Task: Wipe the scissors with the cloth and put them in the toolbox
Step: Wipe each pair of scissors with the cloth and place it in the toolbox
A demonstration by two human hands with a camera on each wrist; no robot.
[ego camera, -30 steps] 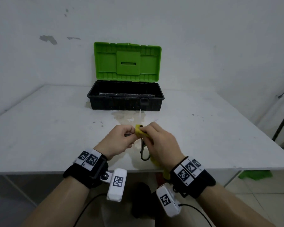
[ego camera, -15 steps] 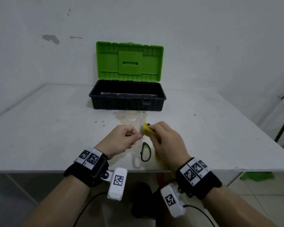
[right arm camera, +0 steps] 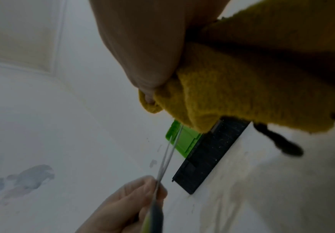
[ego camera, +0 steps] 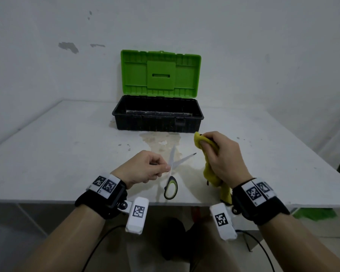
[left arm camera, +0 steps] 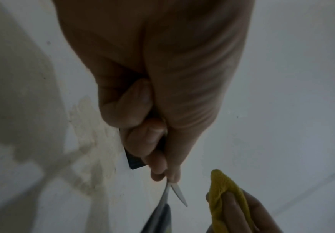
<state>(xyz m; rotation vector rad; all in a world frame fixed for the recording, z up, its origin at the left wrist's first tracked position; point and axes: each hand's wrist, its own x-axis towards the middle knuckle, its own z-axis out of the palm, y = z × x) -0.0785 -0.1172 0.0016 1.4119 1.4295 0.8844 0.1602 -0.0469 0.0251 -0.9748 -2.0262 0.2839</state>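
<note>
The scissors (ego camera: 171,188) have green-and-black handles and bare steel blades spread apart in a narrow V. My left hand (ego camera: 168,167) pinches them near the pivot above the white table (ego camera: 67,154); the wrist view shows my left hand (left arm camera: 166,178) with the blades (left arm camera: 179,195) pointing out past the fingertips. My right hand (ego camera: 204,143) grips a bunched yellow cloth (ego camera: 209,171) to the right of the blades, apart from them, its tail hanging down. In the right wrist view the cloth (right arm camera: 242,94) fills the palm, with the blades (right arm camera: 168,151) below it.
The black toolbox (ego camera: 157,124) stands open behind the hands, its green lid (ego camera: 160,73) upright against the wall. A brownish stain (ego camera: 161,140) marks the table between box and hands. The table's front edge runs just under my wrists.
My right hand has pulled the cloth off the blades and moved right and away. The blades now show bare and spread. My left hand has kept its hold on the scissors.
</note>
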